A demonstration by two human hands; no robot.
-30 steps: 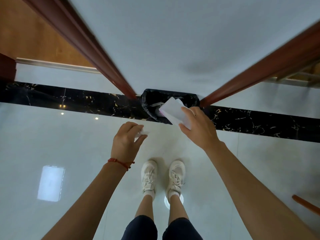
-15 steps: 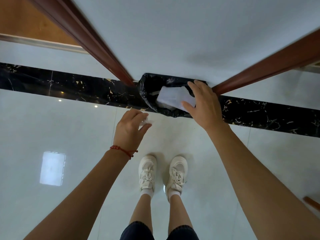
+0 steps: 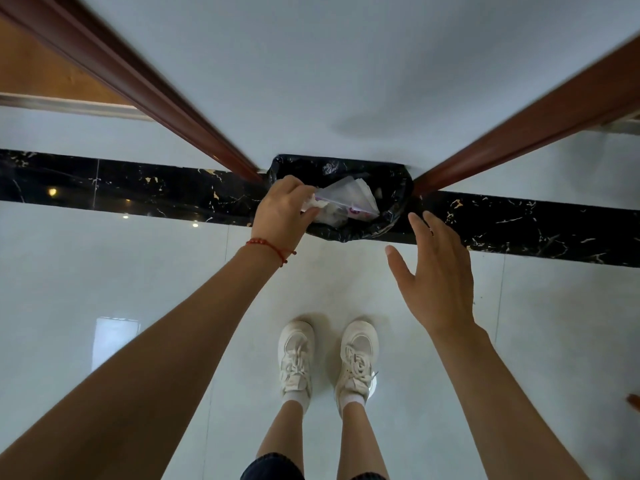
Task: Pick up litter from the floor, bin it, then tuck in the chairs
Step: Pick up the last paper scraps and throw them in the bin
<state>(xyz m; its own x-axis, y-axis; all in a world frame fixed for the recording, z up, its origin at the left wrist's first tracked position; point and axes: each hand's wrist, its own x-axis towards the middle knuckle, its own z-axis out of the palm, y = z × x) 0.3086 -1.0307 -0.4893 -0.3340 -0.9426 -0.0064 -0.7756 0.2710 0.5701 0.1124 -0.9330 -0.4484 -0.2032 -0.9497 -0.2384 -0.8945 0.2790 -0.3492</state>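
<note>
A bin lined with a black bag [image 3: 394, 209] stands against the white wall, on the black marble strip. White paper litter [image 3: 349, 199] lies inside it. My left hand [image 3: 282, 213] hovers over the bin's left rim, fingers pinched on a small crumpled white scrap [image 3: 310, 203]. Off to the right of the bin and nearer to me, my right hand [image 3: 436, 271] is spread open and holds nothing.
Two red-brown wooden door frames [image 3: 156, 98] [image 3: 519, 129] run up on either side of the white wall panel [image 3: 346, 64]. Glossy white floor tiles [image 3: 121, 271] lie around my white shoes [image 3: 325, 355]. A wooden tip [image 3: 634, 400] pokes in at the right edge.
My right hand let the white paper drop into the bin and pulled back to the right, open. My left hand moved forward with its scrap to the bin's rim.
</note>
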